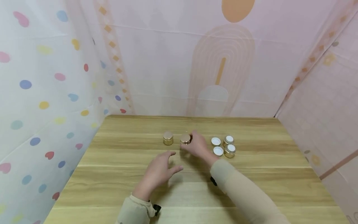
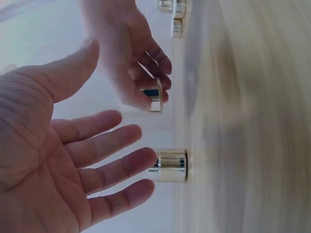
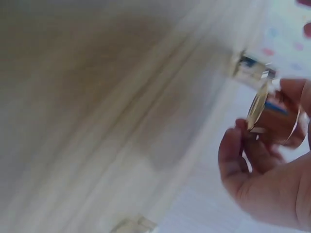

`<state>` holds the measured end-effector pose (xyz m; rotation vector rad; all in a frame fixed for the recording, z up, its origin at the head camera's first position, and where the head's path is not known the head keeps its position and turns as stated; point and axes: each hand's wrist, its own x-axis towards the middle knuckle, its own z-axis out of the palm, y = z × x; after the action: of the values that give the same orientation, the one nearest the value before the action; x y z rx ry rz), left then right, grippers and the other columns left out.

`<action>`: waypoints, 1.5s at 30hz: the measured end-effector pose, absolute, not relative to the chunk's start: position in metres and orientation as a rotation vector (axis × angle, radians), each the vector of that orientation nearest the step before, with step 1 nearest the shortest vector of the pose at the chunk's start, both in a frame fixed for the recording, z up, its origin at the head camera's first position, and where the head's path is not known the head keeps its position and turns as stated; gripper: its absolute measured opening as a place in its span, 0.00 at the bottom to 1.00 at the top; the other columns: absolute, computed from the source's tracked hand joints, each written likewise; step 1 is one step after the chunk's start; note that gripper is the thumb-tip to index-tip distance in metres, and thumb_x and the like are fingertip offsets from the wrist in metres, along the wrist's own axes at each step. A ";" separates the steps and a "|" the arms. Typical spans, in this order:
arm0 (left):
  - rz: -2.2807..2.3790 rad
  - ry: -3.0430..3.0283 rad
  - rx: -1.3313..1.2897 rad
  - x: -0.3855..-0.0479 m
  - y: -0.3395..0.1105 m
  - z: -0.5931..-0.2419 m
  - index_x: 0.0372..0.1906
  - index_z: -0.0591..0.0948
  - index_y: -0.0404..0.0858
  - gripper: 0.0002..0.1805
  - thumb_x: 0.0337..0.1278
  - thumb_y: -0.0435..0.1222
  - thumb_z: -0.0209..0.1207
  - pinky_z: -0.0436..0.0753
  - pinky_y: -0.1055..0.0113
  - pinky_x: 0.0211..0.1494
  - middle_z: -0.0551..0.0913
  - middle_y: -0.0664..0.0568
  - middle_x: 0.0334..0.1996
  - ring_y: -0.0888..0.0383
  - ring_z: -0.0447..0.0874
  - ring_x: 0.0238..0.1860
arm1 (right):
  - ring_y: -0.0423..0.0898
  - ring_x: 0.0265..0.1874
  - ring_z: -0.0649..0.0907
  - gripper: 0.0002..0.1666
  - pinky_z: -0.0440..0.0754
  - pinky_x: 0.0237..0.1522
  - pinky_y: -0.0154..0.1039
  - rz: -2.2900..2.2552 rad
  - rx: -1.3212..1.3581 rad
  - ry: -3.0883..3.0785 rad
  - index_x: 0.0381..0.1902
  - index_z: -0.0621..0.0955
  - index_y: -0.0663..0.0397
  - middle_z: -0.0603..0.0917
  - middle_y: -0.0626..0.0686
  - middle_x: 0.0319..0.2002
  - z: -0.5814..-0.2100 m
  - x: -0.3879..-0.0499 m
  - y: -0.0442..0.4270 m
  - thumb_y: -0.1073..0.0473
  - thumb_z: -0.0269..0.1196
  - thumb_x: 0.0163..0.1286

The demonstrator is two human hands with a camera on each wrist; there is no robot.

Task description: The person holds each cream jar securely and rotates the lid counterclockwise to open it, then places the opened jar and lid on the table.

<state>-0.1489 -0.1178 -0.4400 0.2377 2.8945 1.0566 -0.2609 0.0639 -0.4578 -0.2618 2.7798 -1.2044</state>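
Left hand (image 1: 158, 170) spread, right hand (image 1: 198, 145) pinches a jar (image 1: 185, 138); two uncapped jars (image 1: 230, 150) at its three o'clock, one capped jar (image 1: 168, 138) remaining at nine.

No readable text, label, brand, number or sign: none on white-topped jars (image 1: 230, 153) and loose lids (image 1: 215, 142) at right of desk (image 1: 265, 177), on two gold jars (image 1: 168, 138) left of them, on patterned cloth (image 1: 159, 68) at far side

Gold jar (image 1: 185, 138), held: side partly hidden by the right hand (image 1: 198, 146). Gold item (image 3: 136, 226), right wrist view: cut off at bottom edge, blurred, unidentifiable. Sleeves (image 1: 135, 211), two: cut off by head view's lower edge.
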 end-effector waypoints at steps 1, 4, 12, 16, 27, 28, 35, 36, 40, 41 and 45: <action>1.072 2.901 0.227 -0.147 -0.118 -0.439 0.74 0.76 0.35 0.40 0.65 0.52 0.72 0.78 0.40 0.74 0.81 0.41 0.71 0.38 0.79 0.72 | 0.46 0.38 0.82 0.24 0.84 0.40 0.39 -1.207 -0.336 2.765 0.50 0.81 0.56 0.85 0.53 0.41 -0.456 -0.253 0.068 0.52 0.77 0.63; 1.117 2.916 0.244 -0.142 -0.119 -0.435 0.73 0.75 0.36 0.40 0.64 0.54 0.72 0.83 0.42 0.68 0.83 0.43 0.69 0.40 0.84 0.66 | 0.40 0.31 0.78 0.14 0.79 0.32 0.33 -1.224 -0.597 2.704 0.38 0.83 0.50 0.83 0.47 0.32 -0.452 -0.227 0.084 0.55 0.78 0.63; 1.137 2.874 0.527 -0.130 -0.110 -0.425 0.73 0.76 0.36 0.35 0.68 0.49 0.69 0.83 0.40 0.68 0.84 0.41 0.68 0.39 0.86 0.64 | 0.34 0.26 0.75 0.12 0.75 0.29 0.28 -1.188 -1.071 2.684 0.41 0.89 0.43 0.82 0.39 0.25 -0.447 -0.175 0.108 0.48 0.79 0.63; 1.114 2.884 0.630 -0.126 -0.106 -0.424 0.71 0.79 0.36 0.32 0.68 0.46 0.69 0.85 0.42 0.66 0.87 0.42 0.63 0.43 0.87 0.61 | 0.33 0.27 0.73 0.12 0.73 0.31 0.28 -1.166 -1.166 2.713 0.42 0.88 0.41 0.79 0.36 0.24 -0.449 -0.165 0.111 0.47 0.78 0.64; 0.994 2.980 0.709 -0.122 -0.106 -0.427 0.66 0.83 0.45 0.29 0.61 0.45 0.74 0.79 0.38 0.68 0.88 0.47 0.59 0.46 0.84 0.61 | 0.36 0.43 0.84 0.30 0.88 0.53 0.39 -1.205 -1.068 2.503 0.71 0.82 0.43 0.91 0.42 0.45 -0.448 -0.154 0.123 0.47 0.72 0.73; 0.976 2.994 0.708 -0.122 -0.105 -0.428 0.66 0.83 0.46 0.28 0.62 0.45 0.74 0.79 0.37 0.68 0.88 0.47 0.59 0.46 0.84 0.61 | 0.36 0.45 0.85 0.30 0.88 0.57 0.42 -1.200 -1.071 2.504 0.71 0.82 0.44 0.91 0.43 0.46 -0.447 -0.154 0.124 0.47 0.71 0.74; 0.817 3.039 0.789 -0.123 -0.100 -0.427 0.65 0.83 0.47 0.22 0.73 0.52 0.64 0.80 0.39 0.62 0.90 0.56 0.53 0.50 0.86 0.56 | 0.40 0.46 0.83 0.24 0.89 0.52 0.49 -1.138 -1.156 2.683 0.66 0.84 0.48 0.89 0.43 0.43 -0.447 -0.145 0.126 0.49 0.69 0.76; 0.793 3.051 0.808 -0.123 -0.099 -0.427 0.64 0.82 0.47 0.22 0.75 0.52 0.62 0.80 0.41 0.61 0.90 0.57 0.50 0.52 0.87 0.54 | 0.40 0.46 0.83 0.23 0.88 0.52 0.48 -1.144 -1.146 2.704 0.65 0.83 0.47 0.88 0.43 0.43 -0.447 -0.143 0.125 0.49 0.69 0.76; 0.743 3.088 0.868 -0.122 -0.098 -0.428 0.61 0.80 0.48 0.18 0.78 0.51 0.59 0.80 0.48 0.60 0.88 0.62 0.42 0.57 0.85 0.46 | 0.37 0.44 0.82 0.23 0.88 0.53 0.44 -1.237 -1.077 2.674 0.65 0.82 0.49 0.86 0.41 0.43 -0.447 -0.139 0.121 0.49 0.68 0.76; 0.734 3.098 0.876 -0.122 -0.098 -0.429 0.61 0.80 0.47 0.18 0.78 0.51 0.59 0.80 0.48 0.61 0.88 0.61 0.42 0.57 0.84 0.46 | 0.36 0.44 0.82 0.23 0.88 0.53 0.44 -1.260 -1.057 2.651 0.65 0.82 0.50 0.86 0.41 0.43 -0.447 -0.138 0.121 0.50 0.69 0.76; 0.684 3.142 0.877 -0.119 -0.099 -0.429 0.62 0.82 0.44 0.21 0.77 0.51 0.60 0.80 0.47 0.60 0.90 0.56 0.49 0.54 0.85 0.49 | 0.37 0.45 0.83 0.27 0.88 0.53 0.46 -1.272 -1.037 2.632 0.67 0.81 0.53 0.88 0.44 0.46 -0.449 -0.136 0.120 0.50 0.69 0.76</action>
<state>-0.1192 -0.0987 -0.4287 0.8773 3.1415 0.6836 -0.1359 0.1200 -0.4491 -1.0369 2.6324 -1.2722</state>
